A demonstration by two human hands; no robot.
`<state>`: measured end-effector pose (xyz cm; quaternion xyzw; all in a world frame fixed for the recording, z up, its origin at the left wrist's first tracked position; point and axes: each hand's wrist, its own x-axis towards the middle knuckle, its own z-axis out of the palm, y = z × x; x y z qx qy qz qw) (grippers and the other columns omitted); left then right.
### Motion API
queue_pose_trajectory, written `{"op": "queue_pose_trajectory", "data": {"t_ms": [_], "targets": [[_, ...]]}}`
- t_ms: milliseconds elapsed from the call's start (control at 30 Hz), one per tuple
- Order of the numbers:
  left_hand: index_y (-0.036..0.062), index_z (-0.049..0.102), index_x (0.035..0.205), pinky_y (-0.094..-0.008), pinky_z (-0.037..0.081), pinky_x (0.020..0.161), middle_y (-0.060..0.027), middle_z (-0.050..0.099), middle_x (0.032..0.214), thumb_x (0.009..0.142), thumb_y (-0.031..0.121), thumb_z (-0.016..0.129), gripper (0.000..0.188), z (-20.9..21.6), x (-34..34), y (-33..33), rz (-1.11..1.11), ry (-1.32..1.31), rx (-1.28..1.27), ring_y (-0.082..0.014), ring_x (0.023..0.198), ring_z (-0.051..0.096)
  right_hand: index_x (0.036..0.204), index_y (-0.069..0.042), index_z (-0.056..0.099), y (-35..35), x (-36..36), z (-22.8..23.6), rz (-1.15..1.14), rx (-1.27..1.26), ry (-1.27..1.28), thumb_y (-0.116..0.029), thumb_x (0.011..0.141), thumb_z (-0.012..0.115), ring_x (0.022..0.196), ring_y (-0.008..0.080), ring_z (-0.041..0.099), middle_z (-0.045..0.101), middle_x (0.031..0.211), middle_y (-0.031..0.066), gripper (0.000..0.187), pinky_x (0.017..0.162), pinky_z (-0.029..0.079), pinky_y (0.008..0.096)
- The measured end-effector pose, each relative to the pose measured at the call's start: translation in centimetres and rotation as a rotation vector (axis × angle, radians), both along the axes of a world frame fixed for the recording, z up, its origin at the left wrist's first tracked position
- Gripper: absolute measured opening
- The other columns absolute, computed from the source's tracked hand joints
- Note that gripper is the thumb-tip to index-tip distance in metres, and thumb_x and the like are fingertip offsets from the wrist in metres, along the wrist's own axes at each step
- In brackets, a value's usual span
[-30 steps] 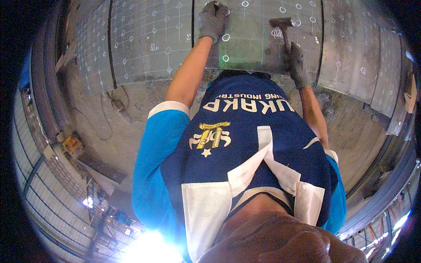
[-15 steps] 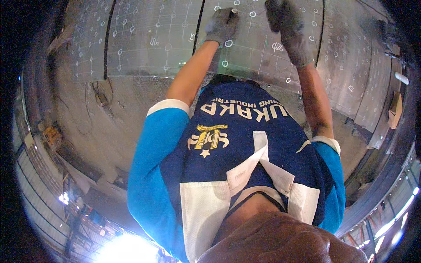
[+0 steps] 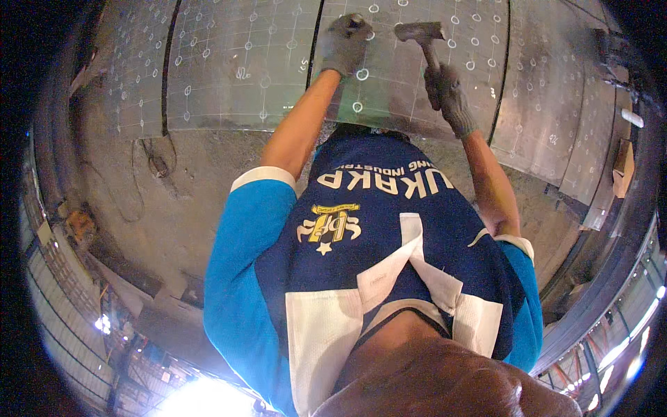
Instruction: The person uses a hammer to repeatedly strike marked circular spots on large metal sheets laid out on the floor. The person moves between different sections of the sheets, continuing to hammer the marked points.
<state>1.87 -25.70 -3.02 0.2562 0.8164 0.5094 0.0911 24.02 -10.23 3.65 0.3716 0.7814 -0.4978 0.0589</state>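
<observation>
My right hand (image 3: 448,94), in a grey glove, is closed around the handle of a hammer (image 3: 419,32). The hammer's dark head is raised to the right of my left hand, apart from it. My gloved left hand (image 3: 346,43) is closed over the metal plate (image 3: 229,83), near a dark seam. A short metal punch (image 3: 356,21) seems to be in its fist; only the upper end shows and the tip is hidden. White chalk circles, thin lines and marks cover the plate around both hands.
Further marked plates (image 3: 545,90) lie to the right, parted by dark narrow gaps. A looped cable (image 3: 158,165) rests on the dusty floor (image 3: 201,201) at left. At the right edge are a brown cardboard-like piece (image 3: 623,168) and a small white object (image 3: 632,117).
My right hand has come down toward me, and the hammer head now shows in full view. My left hand remains nearly in place, shifted slightly left.
</observation>
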Motion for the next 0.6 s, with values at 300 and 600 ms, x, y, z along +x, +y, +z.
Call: {"op": "queue_pose_trajectory", "data": {"t_ms": [300, 600], "targets": [[0.0085, 0.068, 0.090, -0.0374, 0.048, 0.055, -0.0001, 0.065, 0.077, 0.092, 0.017, 0.070, 0.009, 0.9, -3.6, -1.4, 0.060, -0.196, 0.347, -0.0142, 0.061, 0.056, 0.124, -0.004, 0.064, -1.2, 11.6, -8.3, 0.165, 0.456, 0.151, -0.030, 0.103, 0.051, 0.096, 0.0422, 0.067, 0.069, 0.112, 0.0213, 0.036, 0.085, 0.051, 0.0486], [0.0075, 0.068, 0.082, -0.0356, 0.048, 0.058, -0.0013, 0.064, 0.070, 0.092, 0.021, 0.070, 0.017, 1.8, -3.3, -0.5, 0.121, -0.307, 0.089, -0.0130, 0.065, 0.057, 0.136, -0.007, 0.063, -0.2, 10.1, -5.8, 0.334, 0.307, -0.166, -0.024, 0.099, 0.049, 0.121, 0.0411, 0.061, 0.066, 0.131, 0.0228, 0.042, 0.103, 0.047, 0.0481]]}}
